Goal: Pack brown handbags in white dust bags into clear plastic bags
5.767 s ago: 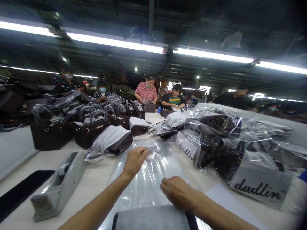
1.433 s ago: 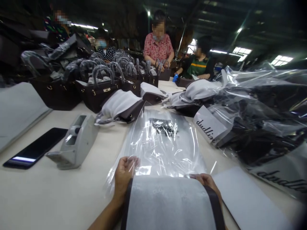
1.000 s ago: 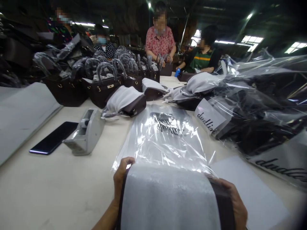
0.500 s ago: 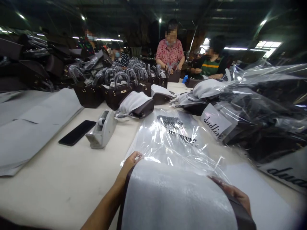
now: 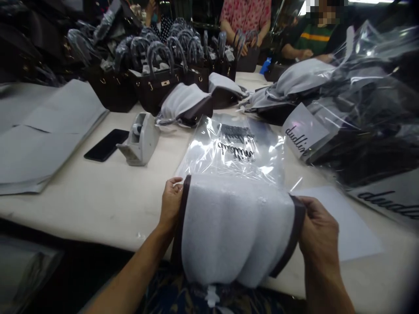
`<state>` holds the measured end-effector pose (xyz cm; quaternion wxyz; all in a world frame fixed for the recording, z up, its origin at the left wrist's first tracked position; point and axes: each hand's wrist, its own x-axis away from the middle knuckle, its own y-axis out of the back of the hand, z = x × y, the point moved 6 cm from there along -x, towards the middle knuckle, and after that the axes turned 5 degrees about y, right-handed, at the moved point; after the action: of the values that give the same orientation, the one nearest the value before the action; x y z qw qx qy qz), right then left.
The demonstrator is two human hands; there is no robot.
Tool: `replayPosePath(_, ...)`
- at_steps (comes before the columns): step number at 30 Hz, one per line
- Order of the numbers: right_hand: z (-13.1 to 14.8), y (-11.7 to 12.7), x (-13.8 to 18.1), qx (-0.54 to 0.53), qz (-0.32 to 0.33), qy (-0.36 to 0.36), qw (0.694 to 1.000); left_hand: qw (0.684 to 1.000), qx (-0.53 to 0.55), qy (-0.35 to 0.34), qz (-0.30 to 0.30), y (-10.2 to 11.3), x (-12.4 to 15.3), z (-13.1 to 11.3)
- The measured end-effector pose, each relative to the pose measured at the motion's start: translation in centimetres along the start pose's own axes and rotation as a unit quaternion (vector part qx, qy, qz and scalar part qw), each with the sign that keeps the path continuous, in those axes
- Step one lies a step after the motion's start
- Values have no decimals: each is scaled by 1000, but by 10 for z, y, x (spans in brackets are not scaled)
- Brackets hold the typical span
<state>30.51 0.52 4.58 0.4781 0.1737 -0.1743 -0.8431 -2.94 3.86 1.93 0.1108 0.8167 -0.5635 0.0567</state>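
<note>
A dark brown handbag (image 5: 297, 226) with a white foam sheet (image 5: 225, 231) wrapped over it lies at the table's front edge. My left hand (image 5: 172, 203) is closed on its left side and my right hand (image 5: 317, 222) grips its right side. The bag's far end meets the mouth of a clear plastic bag (image 5: 209, 148) with black lettering, spread flat on the table; how far it reaches inside I cannot tell. Some fingers of both hands are hidden behind the handbag.
A tape dispenser (image 5: 142, 139) and black phone (image 5: 106, 145) lie to the left, beside grey sheets (image 5: 62, 135). Several dark handbags (image 5: 157, 87) stand farther back. Plastic-wrapped bags (image 5: 360, 144) crowd the right, near a white sheet (image 5: 347, 222). Co-workers (image 5: 245, 22) are across the table.
The view has tilted downward. The handbag now shows more fully, its foam sheet creased, and my right hand's grip on its side is plainer. The plastic bag lies flatter.
</note>
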Motion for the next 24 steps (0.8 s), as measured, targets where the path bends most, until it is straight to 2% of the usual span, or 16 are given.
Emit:
replayPosePath(3, -3, -5, -17, -63, 20, -26, 997, 990, -88, -112, 1, 0, -8, -3)
replayPosePath(6, -1, -11, -33, -70, 51, -23, 996, 953, -206, -216, 50, -3, -20, 0)
replayPosePath(11, 14, -16, -36, 68, 61, 45, 995, 917, -260, -278, 116, -6, -33, 11)
replayPosePath(14, 23, -16, -31, 124, 19, 117, 985, 899, -273, -307, 152, -12, -34, 15)
replayPosePath(17, 29, -14, -31, 165, -20, 174, 971, 886, -285, -327, 162, -15, -37, 14)
replayPosePath(19, 34, -16, -36, 196, 9, 210, 958, 882, -295, -335, 149, -14, -41, 12)
replayPosePath(22, 43, -25, -46, 237, 88, 280, 926, 873, -313, -354, 120, -12, -46, 7)
replayPosePath(24, 47, -31, -52, 249, 127, 293, 914, 864, -324, -371, 106, -12, -50, 3)
